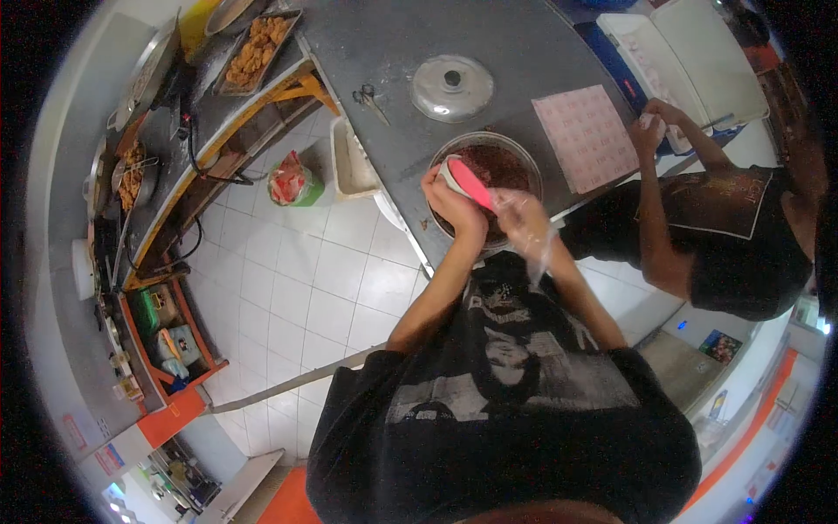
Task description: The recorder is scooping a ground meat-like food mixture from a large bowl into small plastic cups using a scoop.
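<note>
My left hand (456, 208) cups a small pale cup (452, 171) over a round metal pot (538, 171). My right hand (524, 219), in a clear plastic glove, grips a pink scoop or spatula (470, 181) whose flat part lies against the cup's mouth. Below both hands, the pot holds a dark reddish-brown crumbly food (501, 164). Behind the pot rests a metal lid (452, 88) with a black knob. Printed pink paper sheets (586, 137) lie to the pot's right. The cup's contents are hidden.
Scissors (371, 103) lie on the grey table (393, 39). A co-worker's hands (648, 128) are at a white open box (681, 72) on the right. Left are a tray of fried food (229, 82), pans and a green bin (308, 191) on the floor.
</note>
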A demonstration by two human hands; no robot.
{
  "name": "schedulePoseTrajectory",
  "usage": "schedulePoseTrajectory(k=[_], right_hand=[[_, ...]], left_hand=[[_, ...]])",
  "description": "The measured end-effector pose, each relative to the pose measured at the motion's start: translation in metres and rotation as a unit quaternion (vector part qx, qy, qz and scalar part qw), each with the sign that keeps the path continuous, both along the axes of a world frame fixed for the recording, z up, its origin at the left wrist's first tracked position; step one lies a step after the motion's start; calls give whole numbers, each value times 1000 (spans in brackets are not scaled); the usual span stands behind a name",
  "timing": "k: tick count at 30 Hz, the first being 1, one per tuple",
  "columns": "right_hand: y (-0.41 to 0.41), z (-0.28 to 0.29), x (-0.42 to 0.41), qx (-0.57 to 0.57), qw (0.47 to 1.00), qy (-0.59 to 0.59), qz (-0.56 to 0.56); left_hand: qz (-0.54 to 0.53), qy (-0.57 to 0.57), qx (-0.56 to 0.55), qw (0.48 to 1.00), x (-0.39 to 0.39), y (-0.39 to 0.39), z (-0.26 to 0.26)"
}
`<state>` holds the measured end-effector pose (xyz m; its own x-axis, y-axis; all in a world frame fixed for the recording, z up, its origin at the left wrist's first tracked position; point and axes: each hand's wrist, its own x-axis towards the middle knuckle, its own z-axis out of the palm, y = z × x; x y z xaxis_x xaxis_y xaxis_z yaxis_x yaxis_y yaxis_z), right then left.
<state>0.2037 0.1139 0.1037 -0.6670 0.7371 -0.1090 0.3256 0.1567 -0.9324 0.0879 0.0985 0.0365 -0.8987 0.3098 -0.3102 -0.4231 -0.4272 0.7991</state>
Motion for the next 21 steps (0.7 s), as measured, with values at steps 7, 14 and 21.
schedulePoseTrajectory(k=[7,14,21], right_hand=[[7,-37,2,118,983,-90,-112],[-4,12,-18,80,978,-192,-7],[4,28,-16,109,989,-95,29]], left_hand=[[-50,-66,74,994,-3,-6,-8],[-100,-5,-61,993,1,-11,0],[-38,-45,79,995,-13,-3,8]])
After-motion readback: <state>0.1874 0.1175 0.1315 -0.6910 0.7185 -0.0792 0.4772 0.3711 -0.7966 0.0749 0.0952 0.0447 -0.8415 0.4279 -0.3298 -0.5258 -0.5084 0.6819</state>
